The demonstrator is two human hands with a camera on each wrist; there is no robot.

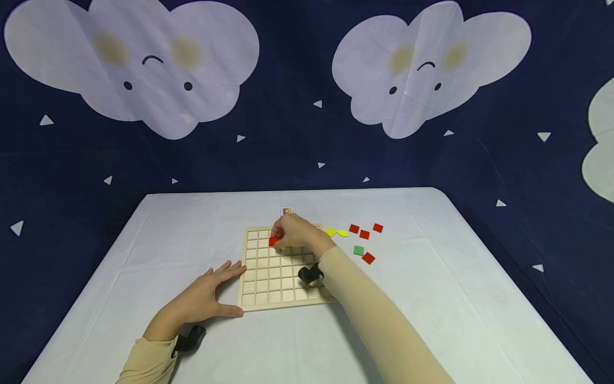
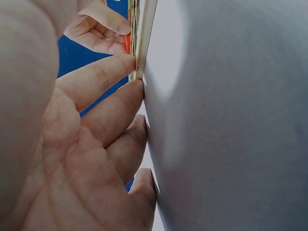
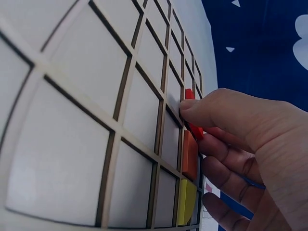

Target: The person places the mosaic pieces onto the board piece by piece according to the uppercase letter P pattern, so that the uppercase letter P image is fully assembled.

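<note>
My right hand [image 1: 298,232] reaches over a wooden grid board [image 1: 267,284] and pinches a red square tile [image 1: 274,241] between thumb and fingers, near the board's far left part. In the right wrist view the red tile [image 3: 189,94] stands tilted at a cell. Beside it, an orange-red tile [image 3: 189,156] and a yellow tile [image 3: 186,202] sit in neighbouring cells. My left hand [image 1: 203,298] lies spread on the table, its fingertips and thumb at the board's left edge. The left wrist view shows these fingers [image 2: 113,113] extended along the board's side.
To the right of the board lie several red tiles [image 1: 364,234], a green tile [image 1: 358,250] and yellow pieces [image 1: 342,233]. A small printed grid card [image 1: 287,210] is behind the board. All rest on a white-covered table [image 1: 455,288] before a dark blue cloud-patterned curtain [image 1: 288,106].
</note>
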